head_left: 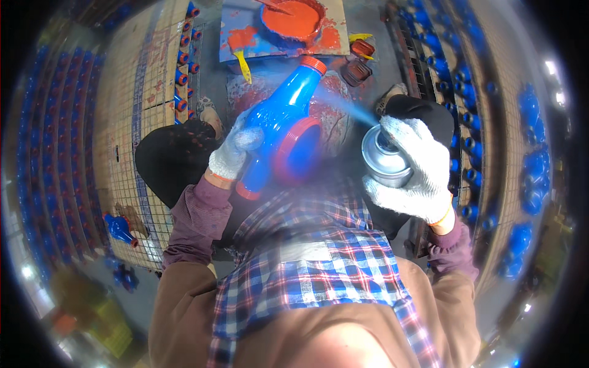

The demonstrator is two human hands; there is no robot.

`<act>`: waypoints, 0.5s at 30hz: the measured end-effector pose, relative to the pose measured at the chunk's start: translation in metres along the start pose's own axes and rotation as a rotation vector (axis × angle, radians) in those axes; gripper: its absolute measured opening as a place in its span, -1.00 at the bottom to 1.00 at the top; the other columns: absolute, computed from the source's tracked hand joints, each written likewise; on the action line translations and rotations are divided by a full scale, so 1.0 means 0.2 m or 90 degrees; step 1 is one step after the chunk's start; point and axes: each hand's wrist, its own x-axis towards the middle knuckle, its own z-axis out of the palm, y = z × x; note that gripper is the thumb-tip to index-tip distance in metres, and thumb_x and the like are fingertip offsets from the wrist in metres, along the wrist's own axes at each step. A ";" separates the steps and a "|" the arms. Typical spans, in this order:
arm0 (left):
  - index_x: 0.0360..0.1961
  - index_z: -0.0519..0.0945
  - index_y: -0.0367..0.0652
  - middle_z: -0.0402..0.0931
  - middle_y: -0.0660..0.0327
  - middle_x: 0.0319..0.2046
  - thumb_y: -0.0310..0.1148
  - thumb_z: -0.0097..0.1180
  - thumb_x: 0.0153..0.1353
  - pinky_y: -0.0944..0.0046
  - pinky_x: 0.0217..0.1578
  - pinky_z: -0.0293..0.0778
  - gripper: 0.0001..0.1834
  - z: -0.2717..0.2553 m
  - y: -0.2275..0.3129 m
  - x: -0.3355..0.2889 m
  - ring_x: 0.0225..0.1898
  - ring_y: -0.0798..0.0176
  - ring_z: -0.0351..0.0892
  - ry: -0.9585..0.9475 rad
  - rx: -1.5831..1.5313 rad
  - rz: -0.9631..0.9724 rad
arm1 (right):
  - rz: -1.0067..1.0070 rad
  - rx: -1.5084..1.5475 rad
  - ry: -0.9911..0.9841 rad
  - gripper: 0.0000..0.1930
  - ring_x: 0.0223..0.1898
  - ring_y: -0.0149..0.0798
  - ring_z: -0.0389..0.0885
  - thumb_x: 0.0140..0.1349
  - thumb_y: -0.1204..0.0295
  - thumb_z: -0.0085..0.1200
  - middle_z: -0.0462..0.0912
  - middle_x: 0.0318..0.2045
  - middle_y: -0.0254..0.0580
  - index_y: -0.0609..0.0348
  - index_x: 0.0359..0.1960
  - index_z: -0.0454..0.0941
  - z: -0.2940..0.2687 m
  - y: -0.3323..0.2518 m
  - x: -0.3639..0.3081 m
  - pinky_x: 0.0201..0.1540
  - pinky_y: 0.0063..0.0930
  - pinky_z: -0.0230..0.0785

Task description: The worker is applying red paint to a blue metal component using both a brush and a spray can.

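My left hand [237, 149], in a white knitted glove, is closed around the side of a glossy blue pipe fitting [284, 113]. Its narrow threaded end is orange-red and points up and away. A wide round opening with a red rim faces right; the lower end is red too. My right hand [420, 172], also gloved, grips a silver spray can [388, 161] to the right of the fitting. A blue mist streams from the can's top towards the fitting's neck. The can and the fitting are apart.
Ahead, a paint-smeared board [336, 12] bears a bowl [292, 42] of orange-red paint. A yellow-handled brush [243, 66] lies at its front edge, small dark containers [357, 72] beside it. Racks of blue and red fittings line both sides; one blue fitting [119, 229] lies at left.
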 end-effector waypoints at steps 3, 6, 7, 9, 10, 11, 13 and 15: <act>0.34 0.21 -0.17 0.34 0.11 0.20 -0.31 0.06 0.25 0.18 0.17 0.42 -0.36 -0.04 -0.02 0.01 0.18 0.20 0.42 -0.027 0.003 0.010 | -0.001 0.000 0.026 -0.27 -0.39 -0.09 0.66 -0.21 0.16 0.41 0.61 -0.30 -0.04 0.18 0.08 0.55 -0.02 -0.01 -0.03 -0.32 -0.39 0.49; 0.33 0.22 -0.18 0.37 0.10 0.18 -0.29 0.05 0.25 0.16 0.17 0.43 -0.36 -0.03 -0.02 0.01 0.16 0.19 0.44 0.036 0.003 -0.031 | 0.020 -0.012 0.011 -0.28 -0.39 -0.09 0.66 -0.21 0.20 0.42 0.62 -0.32 -0.04 0.21 0.08 0.55 -0.04 -0.02 -0.07 -0.32 -0.39 0.49; 0.33 0.23 -0.18 0.38 0.10 0.18 -0.28 0.05 0.25 0.16 0.17 0.43 -0.37 -0.02 -0.01 0.01 0.15 0.18 0.45 -0.001 -0.019 -0.005 | 0.017 0.005 0.013 -0.28 -0.39 -0.10 0.66 -0.20 0.19 0.42 0.62 -0.31 -0.03 0.22 0.08 0.54 -0.04 -0.03 -0.07 -0.32 -0.39 0.48; 0.32 0.24 -0.20 0.42 0.09 0.14 -0.19 0.08 0.24 0.13 0.16 0.45 -0.34 0.01 0.02 0.00 0.12 0.15 0.48 -0.049 -0.110 -0.073 | 0.017 0.023 0.020 -0.28 -0.39 -0.10 0.66 -0.19 0.18 0.41 0.62 -0.31 -0.03 0.22 0.08 0.54 -0.04 -0.03 -0.07 -0.33 -0.39 0.48; 0.32 0.24 -0.20 0.42 0.09 0.14 -0.19 0.08 0.24 0.13 0.16 0.45 -0.34 0.03 0.04 0.00 0.12 0.15 0.48 -0.051 -0.108 -0.076 | 0.002 0.017 0.031 -0.28 -0.40 -0.10 0.65 -0.19 0.18 0.41 0.61 -0.32 -0.04 0.21 0.09 0.54 -0.03 -0.03 -0.07 -0.33 -0.38 0.48; 0.30 0.27 -0.21 0.44 0.08 0.13 -0.13 0.10 0.22 0.11 0.15 0.45 -0.32 0.05 0.05 0.00 0.10 0.14 0.50 -0.032 -0.121 -0.087 | 0.006 0.005 0.034 -0.28 -0.42 -0.10 0.64 -0.20 0.18 0.40 0.60 -0.33 -0.05 0.19 0.09 0.54 -0.02 -0.03 -0.05 -0.34 -0.38 0.48; 0.28 0.29 -0.22 0.46 0.08 0.11 -0.08 0.12 0.20 0.09 0.15 0.46 -0.30 0.10 0.07 0.00 0.08 0.13 0.52 -0.015 -0.130 -0.100 | 0.002 0.015 0.032 -0.28 -0.42 -0.11 0.64 -0.20 0.18 0.40 0.59 -0.34 -0.06 0.15 0.10 0.54 0.00 -0.03 -0.02 -0.35 -0.38 0.48; 0.33 0.18 -0.28 0.35 -0.12 0.20 0.11 0.17 0.11 -0.16 0.17 0.43 -0.08 0.13 0.08 0.01 0.17 -0.11 0.45 0.028 -0.133 -0.102 | 0.018 0.009 0.022 -0.27 -0.45 -0.12 0.62 -0.23 0.20 0.38 0.55 -0.38 -0.10 0.05 0.13 0.53 0.01 -0.02 0.01 -0.37 -0.40 0.47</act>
